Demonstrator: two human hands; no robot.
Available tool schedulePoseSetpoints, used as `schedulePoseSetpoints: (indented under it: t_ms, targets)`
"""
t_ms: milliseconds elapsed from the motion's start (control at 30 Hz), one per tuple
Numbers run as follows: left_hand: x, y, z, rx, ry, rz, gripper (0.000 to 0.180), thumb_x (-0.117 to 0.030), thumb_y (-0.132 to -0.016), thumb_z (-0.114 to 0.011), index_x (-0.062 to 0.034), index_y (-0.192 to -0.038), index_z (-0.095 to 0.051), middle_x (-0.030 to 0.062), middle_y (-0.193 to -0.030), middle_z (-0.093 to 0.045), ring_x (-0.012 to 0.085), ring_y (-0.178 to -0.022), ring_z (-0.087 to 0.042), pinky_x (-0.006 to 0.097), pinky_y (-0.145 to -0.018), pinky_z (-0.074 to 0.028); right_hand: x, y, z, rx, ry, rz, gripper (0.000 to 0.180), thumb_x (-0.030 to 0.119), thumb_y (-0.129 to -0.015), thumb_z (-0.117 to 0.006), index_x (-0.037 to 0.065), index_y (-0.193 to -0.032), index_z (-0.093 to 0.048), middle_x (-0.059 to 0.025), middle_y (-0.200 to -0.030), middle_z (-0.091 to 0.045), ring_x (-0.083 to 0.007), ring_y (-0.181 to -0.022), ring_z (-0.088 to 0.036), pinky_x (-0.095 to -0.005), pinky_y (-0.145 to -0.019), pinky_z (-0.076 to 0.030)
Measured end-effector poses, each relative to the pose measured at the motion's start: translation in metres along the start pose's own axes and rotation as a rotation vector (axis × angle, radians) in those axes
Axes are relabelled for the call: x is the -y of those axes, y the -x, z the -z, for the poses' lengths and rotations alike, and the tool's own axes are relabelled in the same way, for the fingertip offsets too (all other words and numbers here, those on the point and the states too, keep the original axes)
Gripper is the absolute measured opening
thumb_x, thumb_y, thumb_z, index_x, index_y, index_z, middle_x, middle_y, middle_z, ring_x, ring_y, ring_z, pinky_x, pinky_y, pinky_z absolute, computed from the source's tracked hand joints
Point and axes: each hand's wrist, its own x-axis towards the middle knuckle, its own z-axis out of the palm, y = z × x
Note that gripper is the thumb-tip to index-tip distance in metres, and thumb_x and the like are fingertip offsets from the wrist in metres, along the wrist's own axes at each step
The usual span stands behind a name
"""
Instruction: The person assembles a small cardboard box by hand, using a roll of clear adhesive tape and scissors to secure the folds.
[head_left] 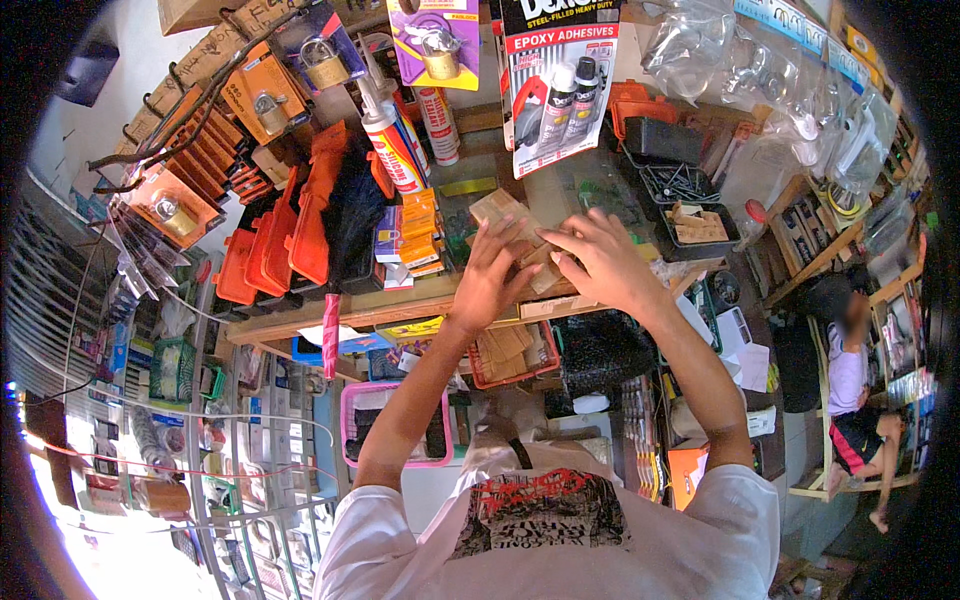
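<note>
Over the glass-topped wooden counter [270, 325], a small brown cardboard piece [500, 208] lies between my hands. My left hand [490, 275] grips its near left side, with the fingers bent over it and the thumb toward the middle. From the right, my right hand [608, 265] reaches across, its thumb and forefinger bent at the cardboard's edge and the other fingers raised. Part of the cardboard is hidden behind the fingers, so I cannot tell whether it is one folded piece or two.
Small orange boxes [420, 235] and orange-lidded bins [320, 205] stand left of my hands. A carded adhesive pack [558, 85] hangs ahead, beside carded padlocks [438, 50]. Black trays [680, 185] of screws sit right. Below are a pink basket [350, 425] and another person [850, 380] far right.
</note>
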Motion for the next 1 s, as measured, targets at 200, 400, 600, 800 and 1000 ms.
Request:
schedulePoseSetpoints:
  t_ms: [200, 400, 600, 800, 1000]
  targets:
    - [0.001, 0.003, -0.001, -0.041, 0.093, 0.062, 0.064, -0.026, -0.081, -0.083, -0.0043, -0.131, -0.049, 0.0154, -0.141, -0.055, 0.0365, -0.137, -0.046, 0.056, -0.12, -0.027, -0.005, 0.0, -0.013, -0.061, -0.082, -0.024, 0.059, 0.02, -0.088, -0.068, 0.01, -0.143, -0.052, -0.0131, -0.125, -0.061, -0.0334, -0.118, -0.054, -0.045, -0.1, -0.04]
    - [-0.009, 0.001, 0.013, 0.001, -0.039, 0.008, 0.076, -0.025, -0.077, -0.085, -0.0096, -0.14, -0.047, 0.0176, -0.153, -0.04, 0.0415, -0.143, -0.034, 0.057, -0.117, -0.028, 0.002, 0.005, -0.019, 0.029, -0.272, -0.106, 0.071, 0.022, -0.087, -0.071, 0.009, -0.15, -0.042, -0.0205, -0.132, -0.059, -0.0354, -0.122, -0.054, -0.0454, -0.106, -0.037]
    - [-0.009, 0.001, 0.013, 0.012, 0.009, 0.041, 0.078, -0.025, -0.077, -0.084, -0.0141, -0.145, -0.047, 0.0197, -0.154, -0.034, 0.0432, -0.142, -0.034, 0.055, -0.114, -0.032, 0.011, 0.007, -0.019, -0.112, -0.407, -0.173, 0.059, 0.028, -0.089, -0.073, 0.005, -0.14, -0.054, -0.0199, -0.123, -0.065, -0.0332, -0.113, -0.061, -0.0437, -0.104, -0.04]
    - [-0.012, -0.002, 0.008, -0.003, -0.03, 0.052, 0.075, -0.023, -0.079, -0.082, -0.0114, -0.145, -0.047, 0.0192, -0.155, -0.035, 0.0419, -0.139, -0.038, 0.052, -0.112, -0.035, 0.013, -0.011, -0.02, -0.348, -0.207, -0.144, 0.031, 0.029, -0.088, -0.074, 0.002, -0.102, -0.073, -0.0142, -0.099, -0.072, -0.0338, -0.095, -0.066, -0.0454, -0.088, -0.047]
    - [-0.012, -0.006, 0.007, 0.024, -0.083, 0.037, 0.074, -0.021, -0.081, -0.08, -0.0056, -0.145, -0.046, 0.0138, -0.151, -0.045, 0.037, -0.135, -0.043, 0.049, -0.109, -0.038, 0.011, -0.017, -0.032, -0.386, -0.223, -0.201, 0.019, 0.022, -0.085, -0.076, 0.004, -0.09, -0.076, -0.008, -0.092, -0.073, -0.0257, -0.087, -0.07, -0.037, -0.08, -0.049]
